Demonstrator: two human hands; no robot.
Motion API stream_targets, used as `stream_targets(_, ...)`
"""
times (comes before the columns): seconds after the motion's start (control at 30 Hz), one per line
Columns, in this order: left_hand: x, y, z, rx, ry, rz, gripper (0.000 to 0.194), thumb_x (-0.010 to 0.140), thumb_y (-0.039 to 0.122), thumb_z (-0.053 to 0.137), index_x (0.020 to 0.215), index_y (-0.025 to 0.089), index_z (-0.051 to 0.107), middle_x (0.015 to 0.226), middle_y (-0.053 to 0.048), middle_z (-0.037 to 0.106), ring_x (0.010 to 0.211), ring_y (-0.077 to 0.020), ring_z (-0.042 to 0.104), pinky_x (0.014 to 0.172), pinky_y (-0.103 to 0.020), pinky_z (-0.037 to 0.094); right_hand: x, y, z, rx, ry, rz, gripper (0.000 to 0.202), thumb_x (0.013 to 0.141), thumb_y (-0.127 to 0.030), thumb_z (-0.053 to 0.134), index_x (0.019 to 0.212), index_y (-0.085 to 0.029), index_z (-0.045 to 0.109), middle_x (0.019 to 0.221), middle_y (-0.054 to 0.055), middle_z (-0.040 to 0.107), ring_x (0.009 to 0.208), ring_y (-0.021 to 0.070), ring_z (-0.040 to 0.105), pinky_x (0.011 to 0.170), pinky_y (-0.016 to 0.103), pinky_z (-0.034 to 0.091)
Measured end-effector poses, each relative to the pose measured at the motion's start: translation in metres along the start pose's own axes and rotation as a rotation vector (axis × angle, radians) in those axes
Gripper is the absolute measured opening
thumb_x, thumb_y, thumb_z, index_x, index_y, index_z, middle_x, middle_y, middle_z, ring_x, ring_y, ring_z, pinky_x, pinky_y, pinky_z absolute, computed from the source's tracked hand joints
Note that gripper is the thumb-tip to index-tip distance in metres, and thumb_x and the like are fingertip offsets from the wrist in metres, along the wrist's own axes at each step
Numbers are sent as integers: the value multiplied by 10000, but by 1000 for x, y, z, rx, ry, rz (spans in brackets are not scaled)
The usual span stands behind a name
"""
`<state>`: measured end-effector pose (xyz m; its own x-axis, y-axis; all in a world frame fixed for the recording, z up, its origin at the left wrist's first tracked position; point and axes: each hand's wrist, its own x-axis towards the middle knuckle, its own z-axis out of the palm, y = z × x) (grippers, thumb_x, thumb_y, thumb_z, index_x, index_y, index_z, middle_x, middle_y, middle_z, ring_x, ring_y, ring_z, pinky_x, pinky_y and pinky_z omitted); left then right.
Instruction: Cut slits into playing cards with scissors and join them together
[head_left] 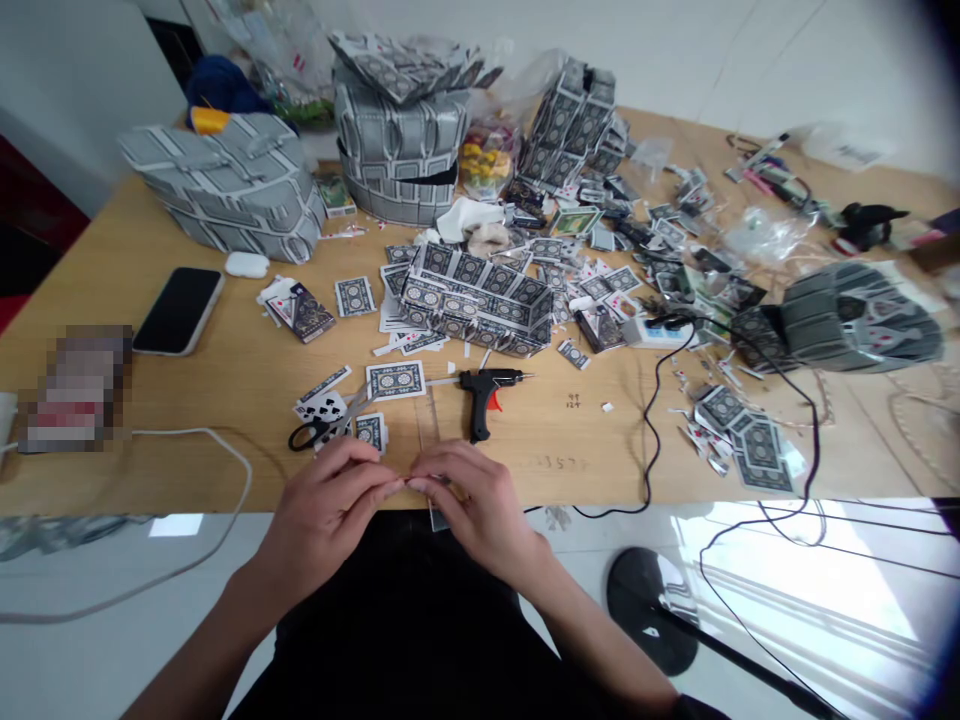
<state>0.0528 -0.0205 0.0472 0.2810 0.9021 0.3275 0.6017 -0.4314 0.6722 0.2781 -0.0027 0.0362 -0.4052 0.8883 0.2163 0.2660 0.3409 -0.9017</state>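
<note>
At the front edge of the table, my left hand (330,515) and my right hand (480,505) meet fingertip to fingertip. Both pinch something tiny that their fingers hide. Just beyond them, a black glue gun (478,400) with a red trigger lies on its side. A clear ruler (429,415) runs under my right hand. Scissors (319,430) with black handles rest on playing cards beyond my left hand. Near their blades are a patterned card back (395,380) and a smaller card piece (370,433).
A box woven from cards (476,305) sits mid-table among scattered cards. Grey woven baskets (232,190) stand behind. A phone (178,310) lies left. On the right, a black cable (656,420) runs from a white power strip (652,333) over the front edge.
</note>
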Motion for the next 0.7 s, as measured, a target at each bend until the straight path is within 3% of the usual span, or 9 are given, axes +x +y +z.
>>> stream_targets(0.2, -1, 0, -2, -158, -66, -21, 192, 1011, 73, 668, 998, 239, 764, 968, -2, 740, 875, -131, 727, 815, -220, 566, -1, -6, -5, 33, -115, 70, 146, 1083, -252, 633, 1026, -222, 764, 937, 69, 781, 857, 216, 735, 780, 336, 579)
stream_targets(0.33, -6, -4, -8, -178, -13, -59, 188, 992, 81, 696, 1001, 249, 778, 966, -1, 762, 873, -140, 741, 817, -235, 574, -1, -8, -13, 34, -118, 94, 113, 1065, -236, 657, 1031, -230, 765, 951, 62, 793, 865, 216, 743, 787, 342, 582)
stream_targets(0.57, -5, -3, -9, -206, 30, -66, 170, 968, 93, 733, 978, 251, 797, 936, -1, 781, 839, -147, 750, 790, -246, 584, -1, -6, -20, 71, -48, 131, 107, 1050, -253, 709, 979, -227, 784, 926, 54, 801, 850, 208, 753, 784, 337, 585)
stream_targets(0.7, -3, -3, -9, -245, 51, -89, 158, 929, 96, 787, 931, 254, 800, 873, 20, 771, 788, -131, 736, 750, -234, 577, -1, -3, -22, 92, 5, 176, 151, 1026, -343, 766, 928, -231, 792, 876, 45, 799, 800, 202, 747, 746, 332, 578)
